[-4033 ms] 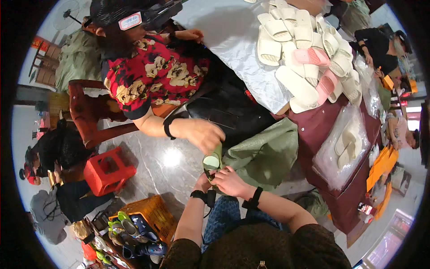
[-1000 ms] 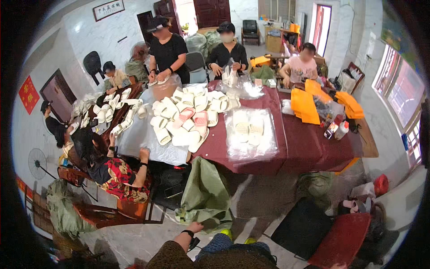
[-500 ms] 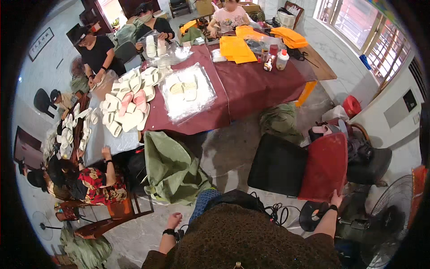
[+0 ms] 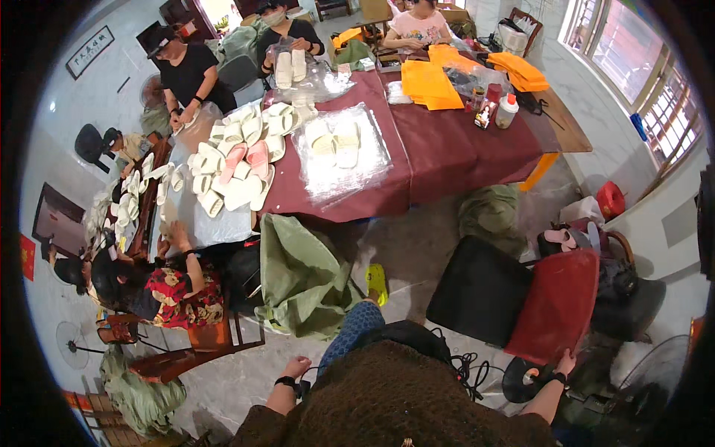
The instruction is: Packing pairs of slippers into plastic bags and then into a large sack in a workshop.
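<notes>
My right hand point(image 4: 566, 363) is closed on the edge of the red backrest point(image 4: 555, 305) of a chair, which leans away to the upper left. The chair's black seat point(image 4: 479, 292) faces up beyond it. Low at my left side hangs my left hand point(image 4: 296, 366), its fingers loosely curled in and nothing visible in them. A dark band circles each wrist. Just ahead of my body, one foot shows in a yellow-green clog point(image 4: 377, 284). Close to the foot, a large green woven sack point(image 4: 302, 276) stands slumped against the table side.
White and pink slippers point(image 4: 234, 160) are heaped on the maroon-covered table point(image 4: 477, 145), with orange bags point(image 4: 430, 84) farther back. Several people sit or stand around it. Black cables point(image 4: 469, 366) lie on the floor by my right side. A fan point(image 4: 655, 372) stands at the right.
The whole scene has shifted to the right in the view. My foot in the yellow-green clog has come into sight. My right hand stays on the chair's backrest.
</notes>
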Tool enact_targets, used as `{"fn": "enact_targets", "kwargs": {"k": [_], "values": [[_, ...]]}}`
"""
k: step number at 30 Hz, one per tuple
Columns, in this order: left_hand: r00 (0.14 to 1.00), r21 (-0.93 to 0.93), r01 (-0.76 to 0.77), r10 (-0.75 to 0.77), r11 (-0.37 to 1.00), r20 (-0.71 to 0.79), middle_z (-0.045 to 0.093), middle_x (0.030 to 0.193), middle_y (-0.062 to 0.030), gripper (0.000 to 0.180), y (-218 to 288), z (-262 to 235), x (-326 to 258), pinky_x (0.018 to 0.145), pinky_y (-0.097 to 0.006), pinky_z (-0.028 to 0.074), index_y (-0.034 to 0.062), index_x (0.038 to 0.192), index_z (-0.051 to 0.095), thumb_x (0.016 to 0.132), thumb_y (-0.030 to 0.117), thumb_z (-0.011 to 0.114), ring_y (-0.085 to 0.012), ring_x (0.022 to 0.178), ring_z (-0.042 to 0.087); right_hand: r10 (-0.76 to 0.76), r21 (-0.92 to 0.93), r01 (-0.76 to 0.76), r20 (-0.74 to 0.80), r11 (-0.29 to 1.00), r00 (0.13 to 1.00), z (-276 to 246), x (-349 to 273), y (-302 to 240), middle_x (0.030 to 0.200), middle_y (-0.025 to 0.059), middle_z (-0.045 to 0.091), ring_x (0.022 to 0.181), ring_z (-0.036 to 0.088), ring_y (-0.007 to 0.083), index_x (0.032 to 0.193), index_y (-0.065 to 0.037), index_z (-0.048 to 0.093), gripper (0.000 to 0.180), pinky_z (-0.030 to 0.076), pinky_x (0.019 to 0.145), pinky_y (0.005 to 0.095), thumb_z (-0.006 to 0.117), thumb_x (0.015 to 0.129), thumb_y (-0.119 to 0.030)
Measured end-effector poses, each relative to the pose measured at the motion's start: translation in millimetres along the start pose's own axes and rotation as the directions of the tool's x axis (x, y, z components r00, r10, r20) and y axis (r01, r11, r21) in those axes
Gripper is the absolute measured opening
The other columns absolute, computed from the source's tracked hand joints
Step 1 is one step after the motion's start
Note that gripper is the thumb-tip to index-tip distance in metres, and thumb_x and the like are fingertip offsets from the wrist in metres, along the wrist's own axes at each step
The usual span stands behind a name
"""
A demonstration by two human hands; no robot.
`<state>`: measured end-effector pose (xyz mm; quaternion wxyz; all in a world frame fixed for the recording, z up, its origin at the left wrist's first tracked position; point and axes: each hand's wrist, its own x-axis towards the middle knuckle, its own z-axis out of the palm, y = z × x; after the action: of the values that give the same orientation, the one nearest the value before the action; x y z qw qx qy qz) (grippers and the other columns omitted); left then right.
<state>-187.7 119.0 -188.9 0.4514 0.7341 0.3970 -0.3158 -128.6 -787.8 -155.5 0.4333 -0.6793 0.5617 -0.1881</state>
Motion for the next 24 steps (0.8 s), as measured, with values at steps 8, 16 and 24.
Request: {"fn": "enact_targets", "kwargs": {"k": [8,16,24], "values": [[0.958,0.352,-0.259,0.193,0.9,0.21,0.07,0.088,-0.0139,0.043,139,-44,99,0.077,-0.036,0.052,0.0041,0.112,0.067,0.083,0.036,0.067,-0.0257,0.083,0.068,0.096,-0.085,-0.105,-0.11,0.991,0.989,-14,-90,28,0.131,0.018,0.055,0.11,0.059,0.0317,0.141,0.004,0.042,0.061,0.05,0.089,0.0437,0.063,0.095,-0.03],[0.929,0.442,-0.343,0.23,0.829,0.29,0.071,0.096,-0.0148,0.046,335,-124,179,0.082,-0.036,0.05,0.0043,0.119,0.063,0.085,0.035,0.066,-0.0284,0.093,0.068,0.378,0.151,-0.36,-0.116,0.921,0.918,15,-274,31,0.128,0.0173,0.055,0.108,0.057,0.0344,0.142,-0.005,0.04,0.061,0.052,0.079,0.0517,0.065,0.094,-0.033],[0.899,0.673,-0.428,0.209,0.604,0.384,0.071,0.103,-0.0171,0.043,462,-162,209,0.086,-0.039,0.051,0.0085,0.12,0.064,0.087,0.037,0.063,-0.0318,0.101,0.066,0.538,0.156,-0.517,-0.157,0.842,0.828,94,-407,10,0.133,0.0193,0.052,0.115,0.055,0.0364,0.148,-0.004,0.032,0.065,0.053,0.085,0.0543,0.059,0.097,-0.034]]}}
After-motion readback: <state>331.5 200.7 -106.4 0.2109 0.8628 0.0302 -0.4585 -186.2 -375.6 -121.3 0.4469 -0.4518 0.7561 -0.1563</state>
